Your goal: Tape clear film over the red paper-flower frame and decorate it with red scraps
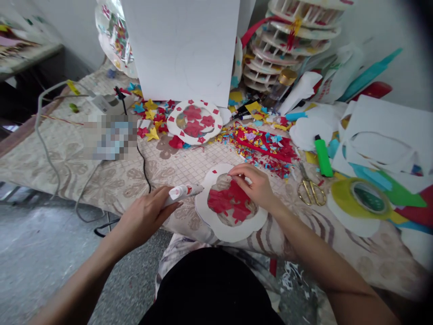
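My left hand [150, 212] is closed around a white glue bottle [182, 191] with red print, its narrow tip pointing right. That tip is close to the left edge of a white flower-shaped paper frame [209, 221], which lies near the table's front edge. In its see-through middle are red paper cut-outs [233, 198]. A small red paper piece [214, 171] sits on the upper rim. My right hand [253, 183] is over the frame's upper right part, thumb and fingertips pinched together; whatever is between them is hidden.
A second decorated frame [176, 131] lies behind, among paper stars and scraps [267, 140]. Gold-handled scissors [311, 192], a green marker [324, 155] and yellow tape [360, 198] are at right. Cables [145, 162] run along the left. White board [182, 54] and a tiered model [287, 45] stand behind.
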{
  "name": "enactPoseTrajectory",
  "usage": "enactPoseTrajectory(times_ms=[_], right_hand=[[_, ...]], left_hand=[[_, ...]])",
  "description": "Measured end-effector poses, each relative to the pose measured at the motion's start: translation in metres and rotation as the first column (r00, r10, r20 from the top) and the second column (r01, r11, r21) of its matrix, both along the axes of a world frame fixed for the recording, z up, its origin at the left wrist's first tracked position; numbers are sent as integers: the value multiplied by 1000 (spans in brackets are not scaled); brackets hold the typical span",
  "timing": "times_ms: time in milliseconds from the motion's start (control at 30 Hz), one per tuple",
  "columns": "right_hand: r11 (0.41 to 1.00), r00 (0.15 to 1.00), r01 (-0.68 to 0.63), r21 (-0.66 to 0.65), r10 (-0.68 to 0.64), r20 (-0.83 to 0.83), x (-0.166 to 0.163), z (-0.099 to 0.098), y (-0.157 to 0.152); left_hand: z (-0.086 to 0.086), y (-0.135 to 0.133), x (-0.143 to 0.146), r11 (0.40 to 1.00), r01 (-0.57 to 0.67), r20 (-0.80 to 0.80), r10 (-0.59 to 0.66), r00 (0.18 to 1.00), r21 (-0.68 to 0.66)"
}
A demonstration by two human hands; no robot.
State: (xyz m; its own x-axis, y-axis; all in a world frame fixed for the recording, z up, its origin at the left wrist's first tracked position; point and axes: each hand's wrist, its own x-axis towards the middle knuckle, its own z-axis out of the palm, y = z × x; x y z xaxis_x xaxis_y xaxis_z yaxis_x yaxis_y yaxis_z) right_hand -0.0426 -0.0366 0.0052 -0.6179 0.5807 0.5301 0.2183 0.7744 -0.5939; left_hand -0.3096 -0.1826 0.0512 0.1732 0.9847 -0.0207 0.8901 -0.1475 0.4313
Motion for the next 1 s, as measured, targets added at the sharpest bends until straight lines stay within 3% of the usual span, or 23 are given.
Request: enactPoseTrajectory(times_ms=[500,767,1000], right_hand=[[986,985,-155,-55,159,74,-24,-4,-3],[973,945,-220,-73,231,230,-46,-7,-13],[971,907,-239,15,218,359,-52,-21,-15]], left_hand=[[-7,-5,0,999,-29,-64,27,998,-38],[-6,-10,-6,995,-85,45,87,995,-52],[-9,-19,-17,990,-134,94,129,987,42]])
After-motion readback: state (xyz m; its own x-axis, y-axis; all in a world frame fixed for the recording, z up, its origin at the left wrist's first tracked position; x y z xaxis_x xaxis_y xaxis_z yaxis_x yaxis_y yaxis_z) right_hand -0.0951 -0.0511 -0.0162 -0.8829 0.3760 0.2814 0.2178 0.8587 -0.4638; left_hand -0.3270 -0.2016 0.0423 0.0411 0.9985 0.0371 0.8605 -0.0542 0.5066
